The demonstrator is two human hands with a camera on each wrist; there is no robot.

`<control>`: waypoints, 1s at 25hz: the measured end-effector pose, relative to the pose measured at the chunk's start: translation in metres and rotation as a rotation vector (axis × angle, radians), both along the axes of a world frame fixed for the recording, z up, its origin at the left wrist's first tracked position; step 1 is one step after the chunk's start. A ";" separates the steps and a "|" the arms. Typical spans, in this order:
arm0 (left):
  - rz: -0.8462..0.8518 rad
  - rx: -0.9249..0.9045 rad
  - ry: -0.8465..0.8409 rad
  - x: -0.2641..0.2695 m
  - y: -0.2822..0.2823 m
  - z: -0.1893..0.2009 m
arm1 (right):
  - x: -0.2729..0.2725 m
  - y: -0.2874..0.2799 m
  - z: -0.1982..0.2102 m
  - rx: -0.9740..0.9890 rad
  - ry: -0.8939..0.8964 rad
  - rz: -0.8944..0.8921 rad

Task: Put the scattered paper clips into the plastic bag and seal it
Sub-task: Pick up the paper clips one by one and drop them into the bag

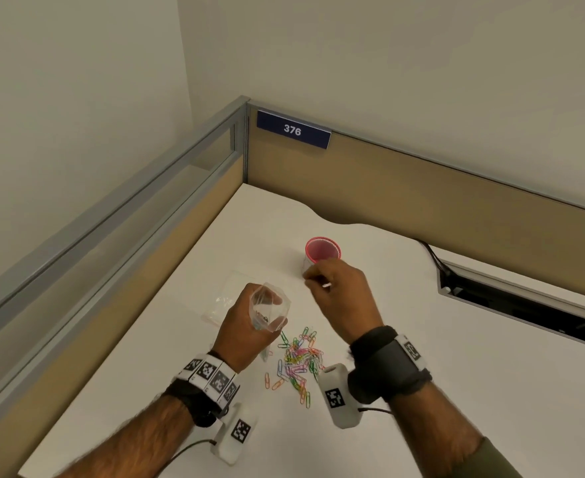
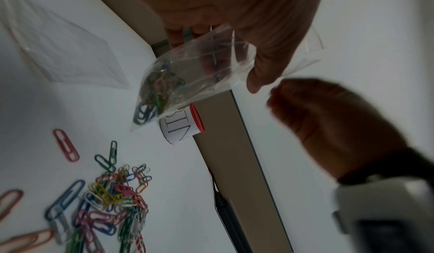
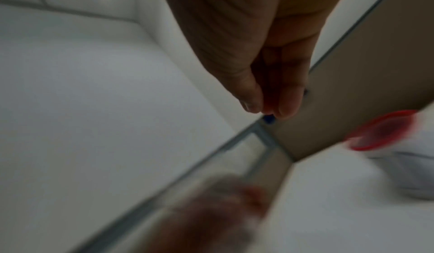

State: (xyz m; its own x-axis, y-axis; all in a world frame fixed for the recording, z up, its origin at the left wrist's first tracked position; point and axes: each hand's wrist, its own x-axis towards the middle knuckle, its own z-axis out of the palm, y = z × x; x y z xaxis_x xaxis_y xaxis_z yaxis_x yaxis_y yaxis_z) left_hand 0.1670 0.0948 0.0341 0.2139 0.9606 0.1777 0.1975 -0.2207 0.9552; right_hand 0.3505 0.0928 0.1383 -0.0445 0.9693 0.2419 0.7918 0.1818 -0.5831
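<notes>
Midway through filling: the left hand (image 1: 246, 319) grips the plastic bag (image 1: 269, 310) open, some clips already inside. The right hand (image 1: 341, 294) hovers just right of its mouth, fingers (image 3: 252, 97) pinched; around what, I cannot tell. Next it must fetch more from the paper clips (image 1: 298, 360) on the table (image 1: 422, 339).

— What sort of place is this?
— An office cubicle: a white counter (image 1: 422, 339) in a corner of tan partition panels (image 1: 422, 194) with grey metal rails.
— Anything else?
— A blue number plate (image 1: 293, 129) reading 376, a cable slot (image 1: 525, 305), coloured paper clips (image 1: 298, 360).
</notes>
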 end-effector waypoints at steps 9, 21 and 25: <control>0.062 -0.020 0.020 -0.028 -0.002 0.002 | 0.025 0.007 -0.132 -0.594 -0.467 0.156; 0.106 -0.016 0.046 -0.026 -0.005 -0.007 | 0.057 -0.037 -0.146 -0.580 -0.459 0.147; 0.069 -0.027 0.051 -0.021 -0.007 -0.011 | 0.060 -0.045 -0.144 -0.661 -0.422 0.156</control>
